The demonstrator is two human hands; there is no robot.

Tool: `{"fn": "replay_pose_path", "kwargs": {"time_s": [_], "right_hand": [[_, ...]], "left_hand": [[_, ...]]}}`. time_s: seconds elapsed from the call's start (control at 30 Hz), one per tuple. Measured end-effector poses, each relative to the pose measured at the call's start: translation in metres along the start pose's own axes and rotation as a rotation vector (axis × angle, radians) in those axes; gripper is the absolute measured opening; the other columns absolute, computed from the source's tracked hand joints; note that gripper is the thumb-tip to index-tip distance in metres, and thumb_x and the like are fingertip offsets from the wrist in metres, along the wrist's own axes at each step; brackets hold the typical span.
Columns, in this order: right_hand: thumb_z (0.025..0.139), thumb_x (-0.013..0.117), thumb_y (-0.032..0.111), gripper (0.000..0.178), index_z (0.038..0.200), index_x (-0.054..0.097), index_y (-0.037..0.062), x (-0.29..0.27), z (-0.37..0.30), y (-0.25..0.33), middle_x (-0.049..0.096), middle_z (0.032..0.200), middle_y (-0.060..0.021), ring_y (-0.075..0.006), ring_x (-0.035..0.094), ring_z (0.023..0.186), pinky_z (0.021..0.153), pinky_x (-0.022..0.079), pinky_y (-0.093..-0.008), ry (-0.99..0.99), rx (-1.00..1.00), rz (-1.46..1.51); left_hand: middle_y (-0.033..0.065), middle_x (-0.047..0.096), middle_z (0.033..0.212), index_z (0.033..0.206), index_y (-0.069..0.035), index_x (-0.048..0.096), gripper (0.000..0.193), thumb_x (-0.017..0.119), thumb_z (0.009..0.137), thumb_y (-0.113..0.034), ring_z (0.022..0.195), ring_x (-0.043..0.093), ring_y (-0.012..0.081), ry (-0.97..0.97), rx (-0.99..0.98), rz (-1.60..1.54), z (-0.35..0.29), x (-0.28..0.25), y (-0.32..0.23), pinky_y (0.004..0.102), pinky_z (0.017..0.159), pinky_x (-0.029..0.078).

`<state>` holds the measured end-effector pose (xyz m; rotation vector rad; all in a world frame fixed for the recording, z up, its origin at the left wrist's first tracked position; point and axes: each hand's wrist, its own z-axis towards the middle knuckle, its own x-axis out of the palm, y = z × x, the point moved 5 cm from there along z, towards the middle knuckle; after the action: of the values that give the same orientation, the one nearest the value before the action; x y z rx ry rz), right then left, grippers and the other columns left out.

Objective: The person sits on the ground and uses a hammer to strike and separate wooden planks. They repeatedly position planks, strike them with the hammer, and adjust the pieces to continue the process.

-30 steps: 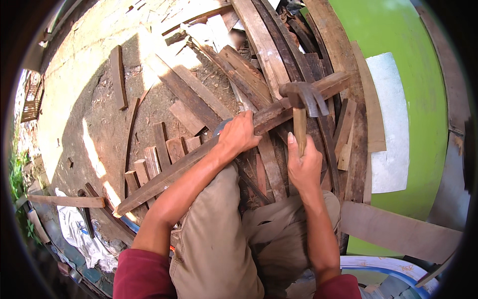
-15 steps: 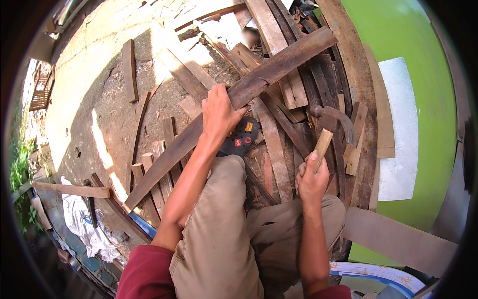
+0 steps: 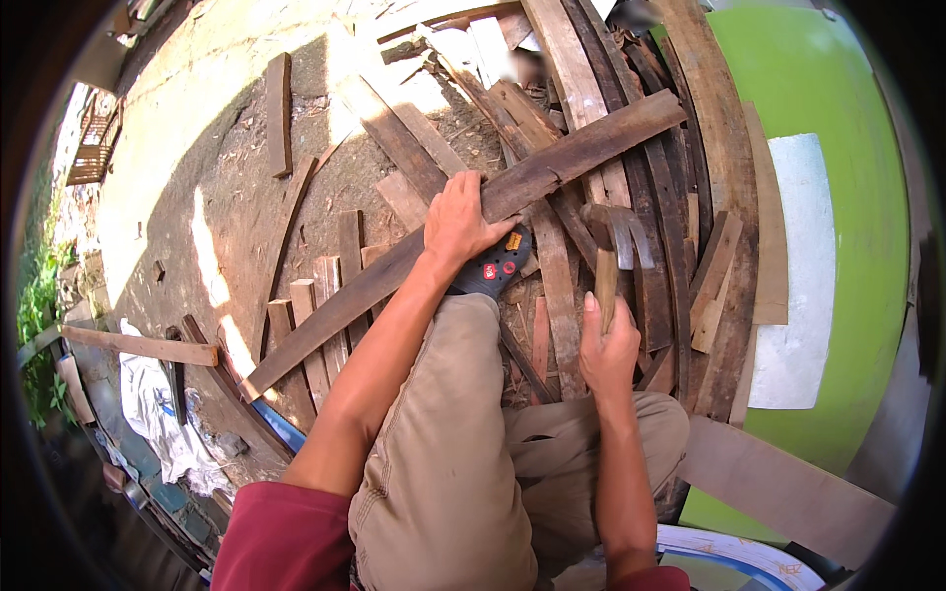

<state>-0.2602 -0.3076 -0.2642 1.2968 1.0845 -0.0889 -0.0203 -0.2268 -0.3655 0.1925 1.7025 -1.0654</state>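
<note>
Gripping a long dark-brown wooden plank across weathered brown boards with curled left hand, newly turned broad-face-up — likely better exposed to wooden-handled metal claw hammer, wrapped tightly in right hand.

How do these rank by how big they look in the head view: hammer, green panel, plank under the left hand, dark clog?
Largest to smallest:
1. Green panel
2. Plank under the left hand
3. Hammer and dark clog: too alike to rank; the clog is partly hidden.
</note>
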Motion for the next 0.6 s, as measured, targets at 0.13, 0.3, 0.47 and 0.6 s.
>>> {"fn": "replay_pose_path", "kwargs": {"time_s": [0.13,0.3,0.47,0.6], "right_hand": [[0.103,0.057,0.027,0.029,0.096,0.06,-0.0018,0.001,0.042,0.033,0.062,0.072,-0.0268,-0.0457,0.064,0.067,0.058,0.047,-0.045,0.123,-0.093,-0.068],[0.102,0.058,0.029,0.033,0.101,0.059,-0.0042,-0.001,0.081,0.095,0.063,0.073,-0.0309,-0.0505,0.064,0.073,0.061,0.048,-0.0506,0.326,-0.167,-0.218],[0.103,0.053,0.034,0.045,0.093,0.058,-0.0094,0.002,0.109,0.087,0.061,0.072,-0.0357,-0.0538,0.064,0.078,0.066,0.05,-0.0568,0.582,-0.093,-0.655],[0.103,0.054,0.034,0.043,0.092,0.057,-0.008,-0.007,0.096,0.112,0.061,0.071,-0.0345,-0.0537,0.062,0.074,0.063,0.048,-0.0546,0.522,-0.16,-0.555]], "left_hand": [[0.0181,0.065,0.113,0.116,-0.002,0.056,0.07,0.082,0.071,-0.05,0.11,0.064,0.0341,0.167,-0.087,0.036,0.002,0.009,0.003,0.044,0.09,0.053],[0.0169,0.067,0.113,0.117,-0.004,0.057,0.069,0.081,0.072,-0.051,0.11,0.065,0.032,0.147,-0.082,0.047,-0.003,0.007,0.0,0.0432,0.089,0.053],[0.0145,0.067,0.114,0.117,-0.006,0.057,0.069,0.081,0.073,-0.053,0.113,0.064,0.0296,0.161,-0.08,0.059,0.0,0.009,0.005,0.0418,0.091,0.051],[0.0133,0.067,0.114,0.116,-0.006,0.057,0.069,0.08,0.074,-0.054,0.114,0.063,0.0287,0.173,-0.094,0.026,-0.003,0.015,0.011,0.0418,0.092,0.05]]}}
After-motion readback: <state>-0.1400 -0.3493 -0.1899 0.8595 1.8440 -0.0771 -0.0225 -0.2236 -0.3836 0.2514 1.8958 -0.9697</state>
